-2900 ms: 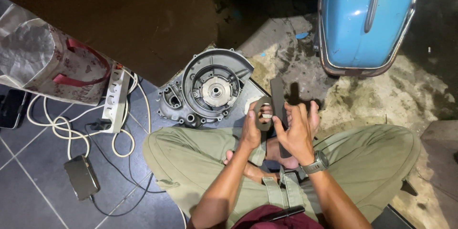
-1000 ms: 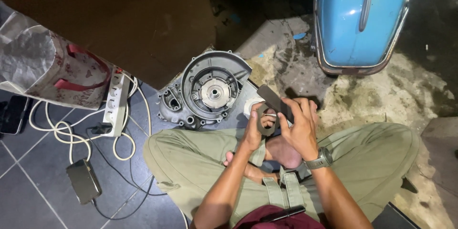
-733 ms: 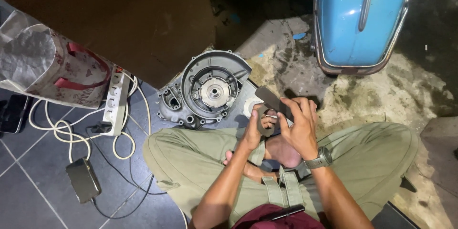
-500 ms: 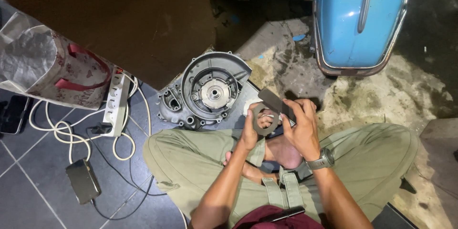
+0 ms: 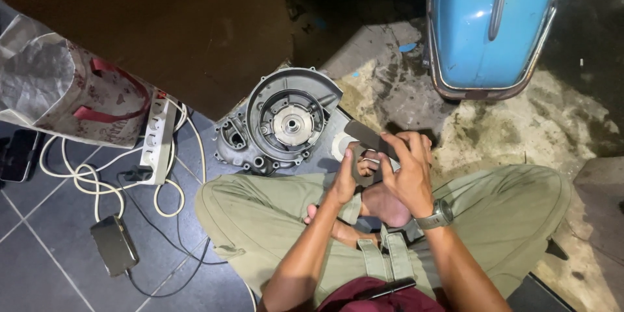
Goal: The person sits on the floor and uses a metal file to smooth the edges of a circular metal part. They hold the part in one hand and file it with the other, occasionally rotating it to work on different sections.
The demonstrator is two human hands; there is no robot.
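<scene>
I sit cross-legged on the floor. My left hand (image 5: 344, 179) grips a small grey ring-shaped metal part (image 5: 361, 170) held over my lap. My right hand (image 5: 408, 172), with a watch on its wrist, holds a flat dark strip (image 5: 368, 135) against that part; the strip angles up and to the left. A grey metal engine casing (image 5: 279, 123) with a round hub lies on the floor just beyond my knees, to the left of both hands.
A blue scooter body panel (image 5: 491, 23) stands at the back right. A white power strip (image 5: 156, 140) with looped cables, a dark adapter (image 5: 114, 245) and a paper bag (image 5: 62, 94) lie at the left. A phone (image 5: 18, 155) sits at the far left edge.
The dark strip in my right hand has swung from upright to angled left over the ring part. Both hands stayed close together above my lap.
</scene>
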